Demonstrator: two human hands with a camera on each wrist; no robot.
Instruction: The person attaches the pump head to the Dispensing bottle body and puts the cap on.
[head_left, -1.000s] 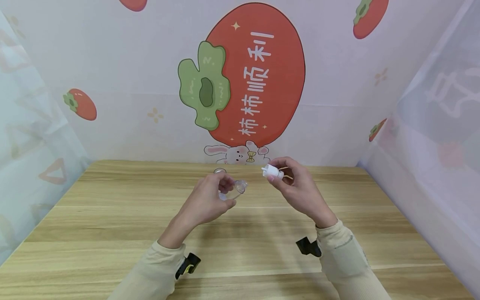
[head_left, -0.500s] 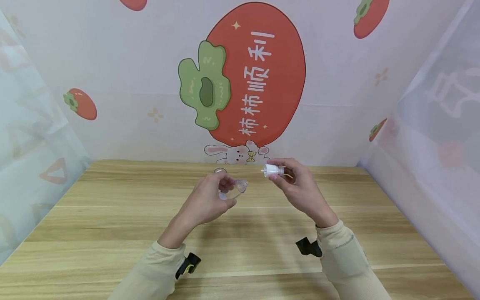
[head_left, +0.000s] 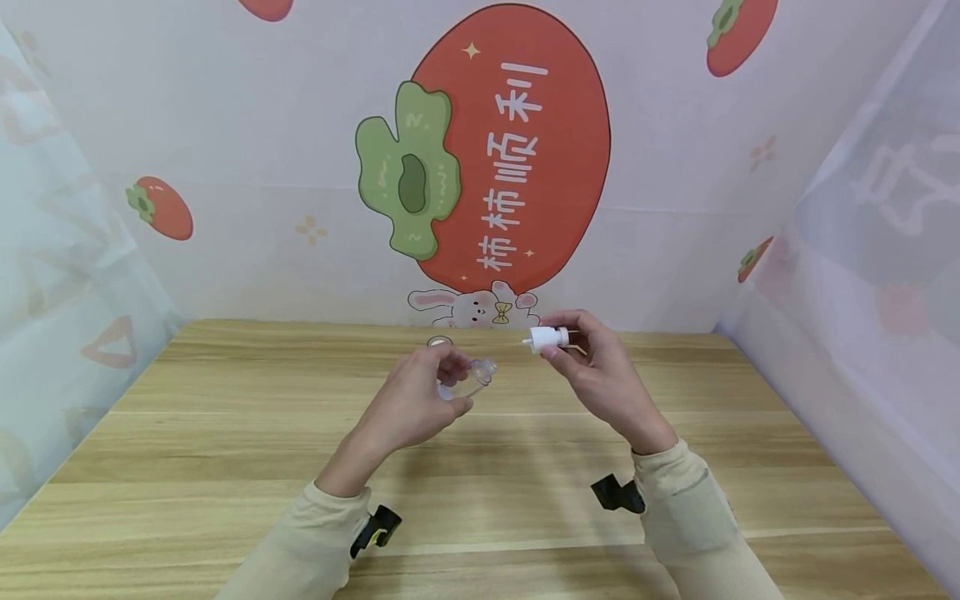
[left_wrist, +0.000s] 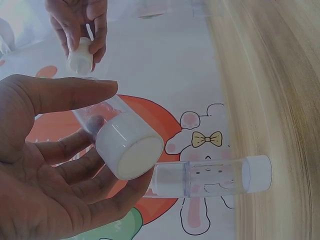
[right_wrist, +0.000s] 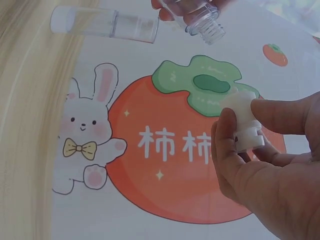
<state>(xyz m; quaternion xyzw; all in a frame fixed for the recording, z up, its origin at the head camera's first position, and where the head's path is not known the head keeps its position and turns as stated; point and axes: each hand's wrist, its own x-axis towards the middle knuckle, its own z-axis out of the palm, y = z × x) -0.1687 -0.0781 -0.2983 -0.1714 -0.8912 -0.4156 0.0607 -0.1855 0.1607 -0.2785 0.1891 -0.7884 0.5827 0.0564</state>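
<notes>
My left hand (head_left: 405,400) holds a clear bottle (left_wrist: 107,112) with a white base, its thumb on one side and fingers around the other. The bottle's bare threaded neck (right_wrist: 212,31) points toward the right hand. My right hand (head_left: 607,379) pinches a small white pump head (head_left: 545,338) between thumb and fingers. Its thin nozzle faces left, toward the bottle, and a gap separates the two. In the right wrist view the pump head (right_wrist: 244,112) shows a wide collar and a narrower notched end.
A second clear bottle (left_wrist: 215,177) with a white base stands upright at the back of the wooden table (head_left: 480,517), mostly hidden behind the left hand in the head view. Behind it rises a backdrop (head_left: 247,267) printed with persimmons and a rabbit.
The right hand's fingers have shifted on the pump head, turning it from slightly tilted to nearly level. My left hand and its bottle have barely moved.
</notes>
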